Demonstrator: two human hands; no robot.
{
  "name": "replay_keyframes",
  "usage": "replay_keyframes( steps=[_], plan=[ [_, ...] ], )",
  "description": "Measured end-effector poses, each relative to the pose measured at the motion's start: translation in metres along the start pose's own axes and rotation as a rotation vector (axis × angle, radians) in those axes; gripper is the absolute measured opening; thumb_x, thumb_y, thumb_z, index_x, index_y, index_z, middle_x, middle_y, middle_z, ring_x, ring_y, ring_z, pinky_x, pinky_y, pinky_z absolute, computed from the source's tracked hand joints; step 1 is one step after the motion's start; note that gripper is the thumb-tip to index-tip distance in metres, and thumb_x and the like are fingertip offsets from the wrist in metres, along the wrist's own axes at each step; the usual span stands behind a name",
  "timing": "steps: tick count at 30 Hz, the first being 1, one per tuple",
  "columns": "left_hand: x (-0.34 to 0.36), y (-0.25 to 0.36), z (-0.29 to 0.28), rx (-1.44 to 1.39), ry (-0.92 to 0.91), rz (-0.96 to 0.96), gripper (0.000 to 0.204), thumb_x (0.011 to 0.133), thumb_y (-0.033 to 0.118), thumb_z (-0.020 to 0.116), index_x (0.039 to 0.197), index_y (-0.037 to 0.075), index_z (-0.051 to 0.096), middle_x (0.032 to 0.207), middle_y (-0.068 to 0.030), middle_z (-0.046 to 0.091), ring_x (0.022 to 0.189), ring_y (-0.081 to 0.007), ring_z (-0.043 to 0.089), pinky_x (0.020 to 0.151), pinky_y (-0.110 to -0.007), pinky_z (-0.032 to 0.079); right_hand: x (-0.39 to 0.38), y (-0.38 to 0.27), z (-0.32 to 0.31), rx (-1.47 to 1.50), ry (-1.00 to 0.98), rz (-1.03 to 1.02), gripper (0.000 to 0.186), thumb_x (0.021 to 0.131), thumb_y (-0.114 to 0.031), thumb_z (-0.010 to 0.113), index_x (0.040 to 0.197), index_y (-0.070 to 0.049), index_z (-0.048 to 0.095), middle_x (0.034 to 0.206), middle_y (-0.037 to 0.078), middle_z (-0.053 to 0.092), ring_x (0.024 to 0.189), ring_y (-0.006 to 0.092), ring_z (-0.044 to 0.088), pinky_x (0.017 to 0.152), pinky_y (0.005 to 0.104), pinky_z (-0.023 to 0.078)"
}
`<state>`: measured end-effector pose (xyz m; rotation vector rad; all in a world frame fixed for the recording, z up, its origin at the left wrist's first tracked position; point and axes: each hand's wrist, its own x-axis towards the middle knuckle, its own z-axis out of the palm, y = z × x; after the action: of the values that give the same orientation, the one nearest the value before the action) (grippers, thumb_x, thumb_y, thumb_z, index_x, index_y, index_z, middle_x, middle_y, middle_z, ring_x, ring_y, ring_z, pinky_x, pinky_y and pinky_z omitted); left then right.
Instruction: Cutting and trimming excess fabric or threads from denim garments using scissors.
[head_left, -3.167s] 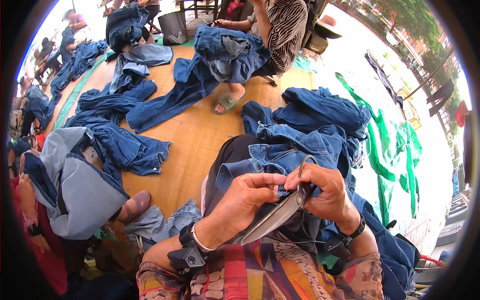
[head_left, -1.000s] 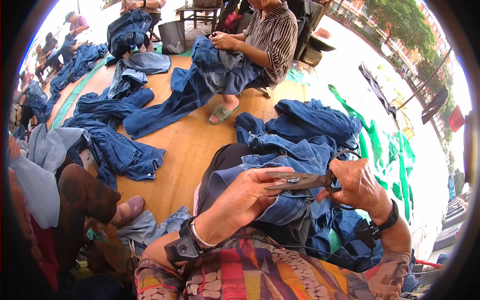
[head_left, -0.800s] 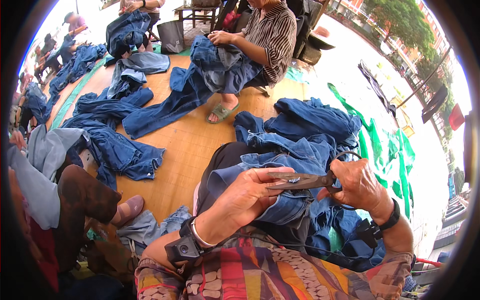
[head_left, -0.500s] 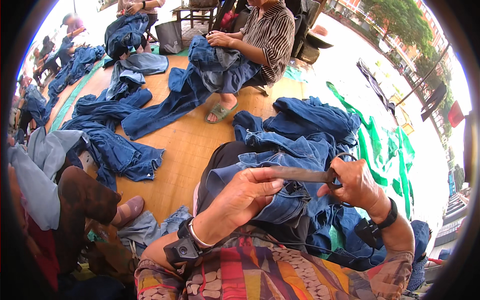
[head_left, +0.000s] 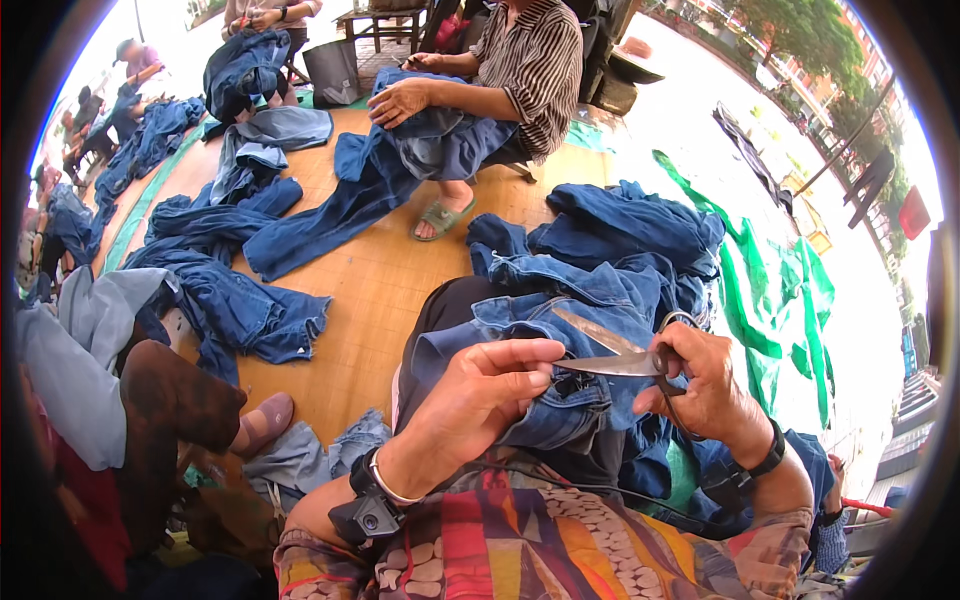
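Denim, mid-blue, faded along the seams: jeans lie bunched across the person's lap. Left hand pinches a fold of the fabric, thumb and forefinger together. Right hand is closed through the handles of metal scissors, blades parted, tips just beside the left fingertips.

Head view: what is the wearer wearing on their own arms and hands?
Both hands are bare. The left hand has a thin pale bangle and a black strapped device at the wrist. The right hand has a black wristband. Multicoloured plaid sleeves cover both arms.
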<state>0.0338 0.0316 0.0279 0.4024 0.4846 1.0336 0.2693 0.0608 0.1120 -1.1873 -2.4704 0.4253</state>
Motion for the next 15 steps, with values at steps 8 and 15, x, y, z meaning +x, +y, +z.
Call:
replay_keyframes(
  steps=[8,15],
  plan=[
    [0.001,-0.006,-0.002,0.024,-0.06,0.038,0.026,0.08,-0.005,0.061,0.106,-0.002,0.06,0.085,-0.0018,0.057,0.073,-0.0083,0.053,0.066,-0.019,0.044,-0.011,0.009,-0.009,-0.134,0.054,-0.087,0.052,0.056,-0.04,0.082,0.081,-0.005,0.052,0.059,0.004,0.045,0.051,0.0197,0.048,0.047,0.0301,0.038],
    [0.004,-0.006,0.003,-0.035,-0.132,0.085,0.024,0.079,-0.005,0.063,0.102,0.0,0.06,0.086,-0.0026,0.058,0.075,-0.0083,0.053,0.067,-0.02,0.045,-0.015,0.005,-0.01,-0.279,0.122,-0.17,0.052,0.059,-0.044,0.08,0.078,-0.004,0.052,0.058,0.005,0.046,0.051,0.0211,0.051,0.046,0.0316,0.039]
  ],
)
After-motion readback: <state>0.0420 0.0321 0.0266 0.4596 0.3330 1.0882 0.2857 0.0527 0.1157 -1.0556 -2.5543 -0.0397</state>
